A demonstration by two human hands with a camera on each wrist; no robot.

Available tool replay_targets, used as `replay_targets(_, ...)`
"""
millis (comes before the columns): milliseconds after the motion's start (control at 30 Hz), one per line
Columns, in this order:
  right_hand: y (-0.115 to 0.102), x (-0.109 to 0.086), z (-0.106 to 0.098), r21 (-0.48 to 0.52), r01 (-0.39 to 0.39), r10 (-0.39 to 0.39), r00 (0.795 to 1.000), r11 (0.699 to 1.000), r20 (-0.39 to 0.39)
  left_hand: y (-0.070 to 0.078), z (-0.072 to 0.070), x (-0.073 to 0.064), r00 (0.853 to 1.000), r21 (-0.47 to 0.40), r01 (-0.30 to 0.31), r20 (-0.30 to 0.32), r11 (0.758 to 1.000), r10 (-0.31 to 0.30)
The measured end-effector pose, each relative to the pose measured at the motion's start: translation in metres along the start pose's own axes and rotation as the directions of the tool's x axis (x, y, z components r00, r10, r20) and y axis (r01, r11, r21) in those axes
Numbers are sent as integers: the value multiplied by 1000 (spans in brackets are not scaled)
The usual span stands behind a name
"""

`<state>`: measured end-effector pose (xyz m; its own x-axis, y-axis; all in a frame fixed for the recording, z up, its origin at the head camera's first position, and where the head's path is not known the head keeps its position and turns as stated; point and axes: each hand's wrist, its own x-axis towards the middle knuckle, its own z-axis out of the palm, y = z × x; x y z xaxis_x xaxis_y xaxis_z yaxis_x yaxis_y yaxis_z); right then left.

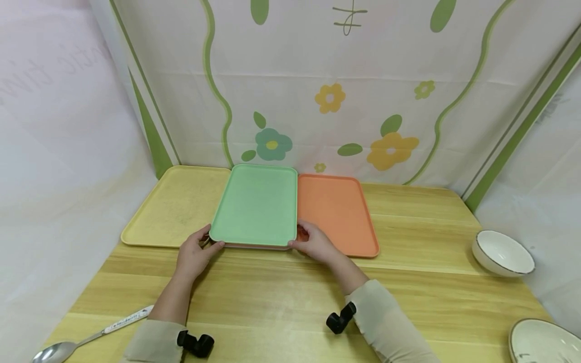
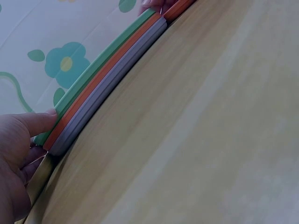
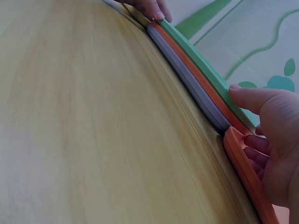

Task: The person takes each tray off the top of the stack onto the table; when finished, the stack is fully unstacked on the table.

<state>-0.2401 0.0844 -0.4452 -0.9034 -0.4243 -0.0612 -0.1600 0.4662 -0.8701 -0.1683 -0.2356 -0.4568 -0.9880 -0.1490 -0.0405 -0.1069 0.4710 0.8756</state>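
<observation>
Head: left grip (image 1: 194, 256) and right grip (image 1: 316, 243), nearly closed, pinch the green tray (image 1: 256, 204) at its 7 and 5 o'clock corners, apparently a steadying step. Left wrist: it tops a lilac tray (image 2: 74, 128). Right wrist: thumb on rim; next move calls for level, paired handling.

Green tray (image 1: 256, 204): smooth, matt plastic. Desk (image 1: 268, 302): wood-grained, smooth. Spoon head (image 1: 58, 352), 8 o'clock: glossy metal. Backdrop (image 1: 286, 60), 12 o'clock: matt cloth.

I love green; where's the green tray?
Head view, just left of centre: the green tray tops a stack between the yellow tray and an orange tray.
</observation>
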Motion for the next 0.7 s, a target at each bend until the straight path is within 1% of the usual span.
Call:
replay_targets(67, 0, 0, 0, -7, 11, -11, 1000, 1000, 6, 0, 0, 0, 1000, 1, 2, 0, 1000, -2)
replay_targets(167, -1, 0, 1, -38, 5, -5, 1000, 999, -4, 0, 0, 0, 1000, -2, 4, 0, 1000, -4)
replay_targets(267, -1, 0, 1, -82, -22, 20, 1000, 996, -19, 1, 0, -1, 1000, -4, 7, 1, 1000, -7)
replay_targets(400, -1, 0, 2, -125, -30, 27, 999, 992, -26, 1, 0, -1, 1000, -3, 11, 3, 1000, -11)
replay_targets(500, 0, 0, 4, -154, -11, 5, 999, 988, -39, 1, 0, -1, 1000, -3, 10, 3, 1000, -10)
replay_targets(600, 1, 0, 5, -173, -17, 8, 998, 985, -55, 1, 0, 0, 1000, -5, 6, 2, 1000, -6)
replay_targets(700, 0, 0, 6, -164, -37, 27, 998, 986, -65, 1, 0, 0, 1000, -3, 7, 2, 1000, -7)
